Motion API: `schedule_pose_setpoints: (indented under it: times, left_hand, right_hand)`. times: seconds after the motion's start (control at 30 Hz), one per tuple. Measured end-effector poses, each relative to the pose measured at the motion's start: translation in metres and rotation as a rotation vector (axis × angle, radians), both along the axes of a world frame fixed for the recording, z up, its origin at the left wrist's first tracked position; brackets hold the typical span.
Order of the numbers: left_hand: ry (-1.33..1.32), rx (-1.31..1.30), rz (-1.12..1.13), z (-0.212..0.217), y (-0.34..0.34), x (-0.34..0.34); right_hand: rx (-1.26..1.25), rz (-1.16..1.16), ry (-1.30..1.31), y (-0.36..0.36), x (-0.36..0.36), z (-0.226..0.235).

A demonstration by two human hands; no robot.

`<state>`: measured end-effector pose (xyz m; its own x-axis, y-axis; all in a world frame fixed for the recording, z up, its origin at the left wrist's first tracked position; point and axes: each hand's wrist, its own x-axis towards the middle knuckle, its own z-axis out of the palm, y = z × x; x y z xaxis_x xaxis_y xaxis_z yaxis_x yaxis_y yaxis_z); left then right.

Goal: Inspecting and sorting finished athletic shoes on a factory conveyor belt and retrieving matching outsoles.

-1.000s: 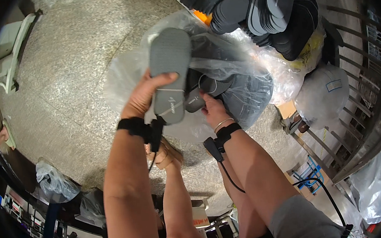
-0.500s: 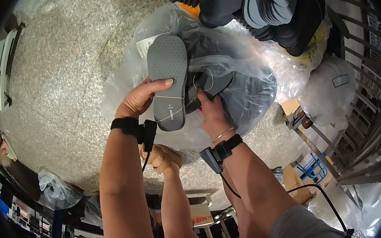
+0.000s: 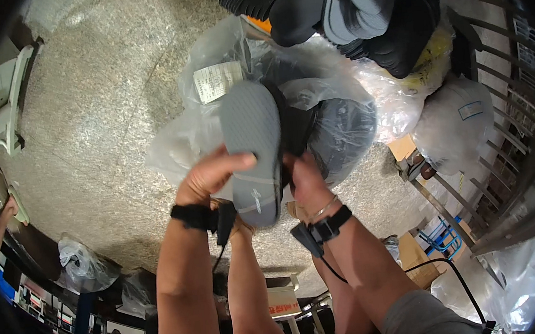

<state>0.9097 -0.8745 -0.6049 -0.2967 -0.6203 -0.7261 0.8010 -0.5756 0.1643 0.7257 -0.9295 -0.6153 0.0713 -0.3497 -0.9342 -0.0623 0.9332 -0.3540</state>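
Observation:
A grey shoe insole (image 3: 252, 126) with a pale elastic band round its heel end is gripped by my left hand (image 3: 213, 173), thumb pressed on its top face. Dark edges along its right side suggest more insoles stacked under it. My right hand (image 3: 307, 179) is closed at the right edge of this bundle, next to a dark insole (image 3: 299, 125); its fingertips are partly hidden. Beneath and beyond both hands lies an opened clear plastic bag (image 3: 342, 137) with dark contents, and a white printed label (image 3: 217, 81) shows on it.
Stacks of grey and black insoles (image 3: 362, 10) rise at the far right on plastic bags. A filled clear bag (image 3: 453, 126) leans by a metal rack (image 3: 506, 99). Cardboard (image 3: 418, 259) lies at the lower right. Another person's hand (image 3: 8, 211) shows at the left edge.
Both hands have come nearer to me with the grey insole. My right hand now sits closer against it, and the banded dark insole that it held is mostly covered. More of the label shows.

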Motion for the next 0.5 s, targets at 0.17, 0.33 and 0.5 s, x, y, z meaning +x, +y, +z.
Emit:
schedule_pose_setpoints:
  times: [0.17,0.33,0.5]
  left_hand:
    - [0.034,0.048,0.023,0.07,0.055,-0.033]
    - [0.112,0.159,0.07,0.152,0.105,-0.079]
    - [0.101,0.156,0.148,0.239,0.12,-0.094]
  right_hand:
    - [-0.037,0.166,-0.078,0.044,-0.028,0.075]
    - [0.094,0.161,-0.106,0.069,-0.056,0.175]
    - [-0.043,0.366,-0.148,0.068,-0.065,0.263]
